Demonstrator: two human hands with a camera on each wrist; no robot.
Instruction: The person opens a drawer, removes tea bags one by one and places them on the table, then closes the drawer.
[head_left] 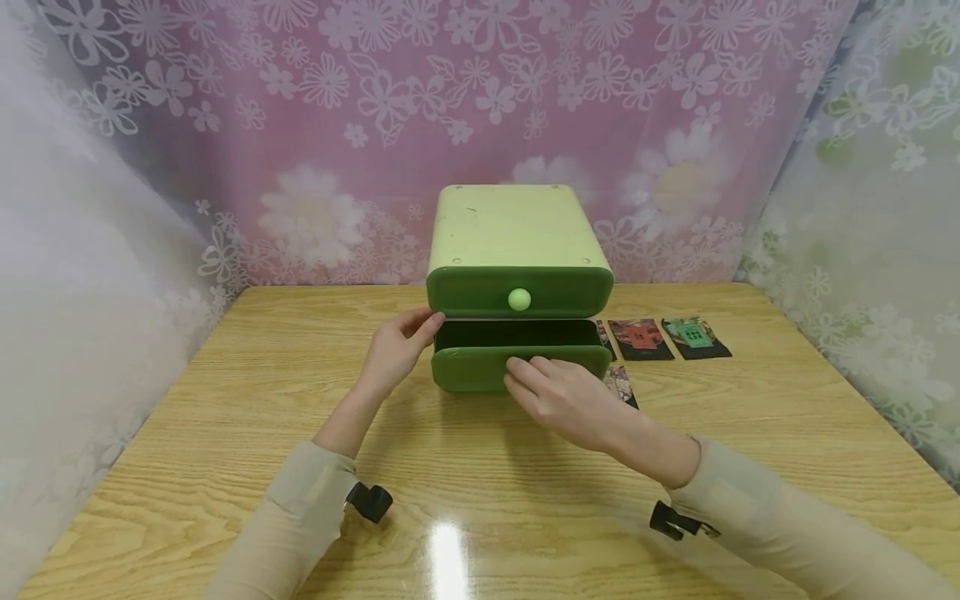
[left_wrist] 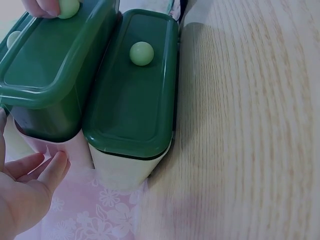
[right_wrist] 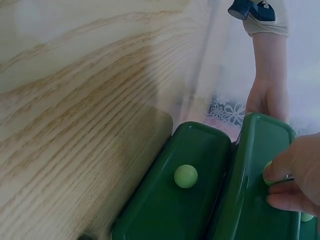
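A small drawer unit (head_left: 517, 225) with a pale yellow-green top and dark green drawer fronts stands at the back middle of the table. Its middle drawer (head_left: 472, 369) is pulled out, showing a dark inside. With thumb and fingers, my right hand (head_left: 566, 400) pinches that drawer's round light-green knob (right_wrist: 268, 174). My left hand (head_left: 393, 354) rests its fingertips on the unit's left side, over the pinkish casing (left_wrist: 75, 150) beside the open drawer. The top drawer (head_left: 465, 293) and, in the left wrist view, the bottom drawer (left_wrist: 130, 100) are closed.
Right of the unit lie a flat packet with a red middle (head_left: 642, 338) and one with a green middle (head_left: 694, 336). Another packet (head_left: 621, 385) sticks out partly from behind the right hand. A flowered curtain (head_left: 480, 100) hangs behind the wooden table (head_left: 262, 400).
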